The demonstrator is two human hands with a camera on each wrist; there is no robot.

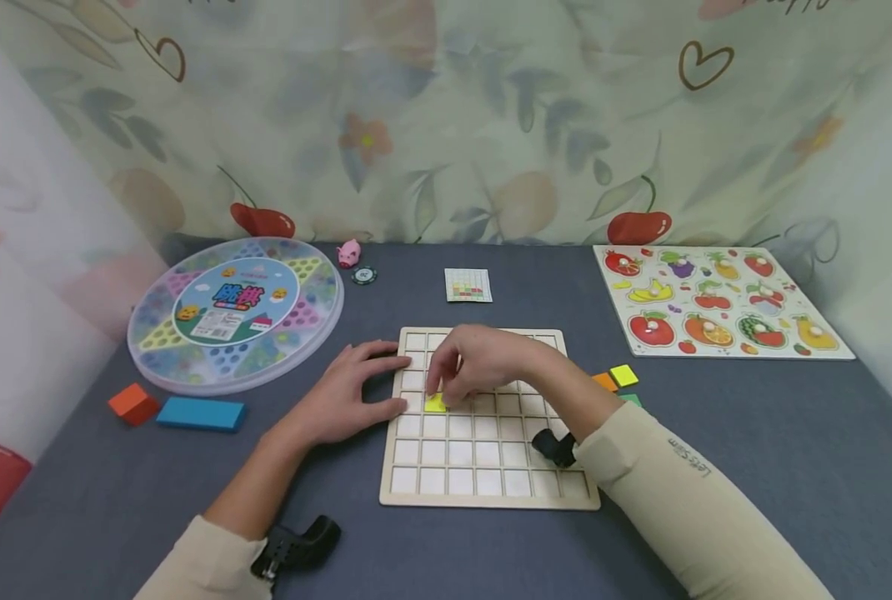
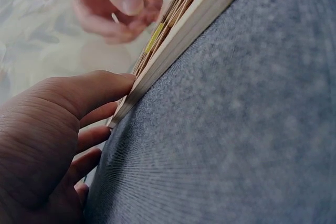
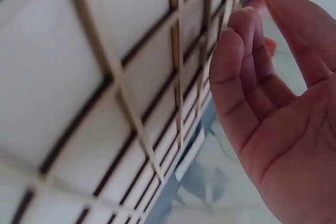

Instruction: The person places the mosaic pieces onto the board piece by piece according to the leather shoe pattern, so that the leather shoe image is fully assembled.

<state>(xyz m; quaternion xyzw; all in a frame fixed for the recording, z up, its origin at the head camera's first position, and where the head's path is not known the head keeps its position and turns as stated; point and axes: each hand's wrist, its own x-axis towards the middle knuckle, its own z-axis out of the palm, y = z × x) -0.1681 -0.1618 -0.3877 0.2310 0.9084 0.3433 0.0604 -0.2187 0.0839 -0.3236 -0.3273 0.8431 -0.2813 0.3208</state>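
A light wooden grid board (image 1: pixel 488 500) lies in front of me, most of its visible squares white. One yellow square tile (image 1: pixel 434 404) sits in a cell near the board's left side. My right hand (image 1: pixel 479 362) hovers over the board with its fingertips beside that tile; in the right wrist view the thumb and fingers (image 3: pixel 227 51) are apart with nothing between them. At the board's left edge, my left hand (image 1: pixel 344 392) rests with fingers spread. The thumb (image 2: pixel 105 88) touches the wooden rim in the left wrist view.
Loose yellow (image 1: pixel 623 375), orange (image 1: pixel 605 382) and green (image 1: pixel 630 400) pieces lie right of the board. Left are a round game box (image 1: pixel 318 333), an orange block (image 1: pixel 134 404) and a blue block (image 1: pixel 201 414). Behind stand a pattern card (image 1: pixel 468 279), pink pig (image 1: pixel 348 253), chip (image 1: pixel 364 275) and fruit board (image 1: pixel 686 317).
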